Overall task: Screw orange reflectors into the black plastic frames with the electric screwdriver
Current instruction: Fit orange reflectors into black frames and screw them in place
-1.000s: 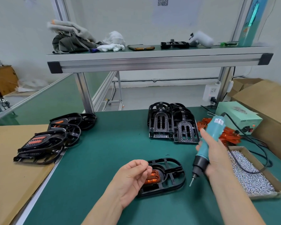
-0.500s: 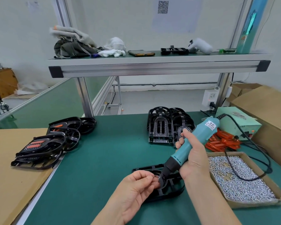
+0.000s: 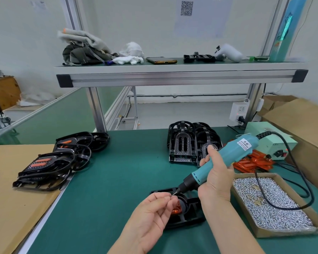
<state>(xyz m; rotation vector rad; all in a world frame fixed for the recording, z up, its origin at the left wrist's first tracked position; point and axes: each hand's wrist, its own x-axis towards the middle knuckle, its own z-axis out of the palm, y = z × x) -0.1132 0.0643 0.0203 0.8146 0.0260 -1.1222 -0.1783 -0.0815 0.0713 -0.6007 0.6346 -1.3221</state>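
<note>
1. Right hand (image 3: 217, 174) grips the screwdriver (image 3: 235, 151); left hand (image 3: 151, 213) bunches its fingertips at the bit, and I cannot tell whether it holds anything.
2. Table (image 3: 127, 180): screw box (image 3: 283, 233) right, frame stack (image 3: 182, 145) behind.
3. Frame (image 3: 189, 217) lies flat beneath the hands, with the reflector (image 3: 176, 210) half-hidden inside.

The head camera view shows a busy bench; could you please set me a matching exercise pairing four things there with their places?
Things:
1. teal electric screwdriver
2. small silver metal screws
3. dark flat smartphone
4. loose orange plastic reflectors

Places:
A. on the upper aluminium shelf
B. in the open cardboard box
C. gripped in the right hand
D. piled on the green mat by the pale green power unit

Pairs: 1-C, 2-B, 3-A, 4-D.
</note>
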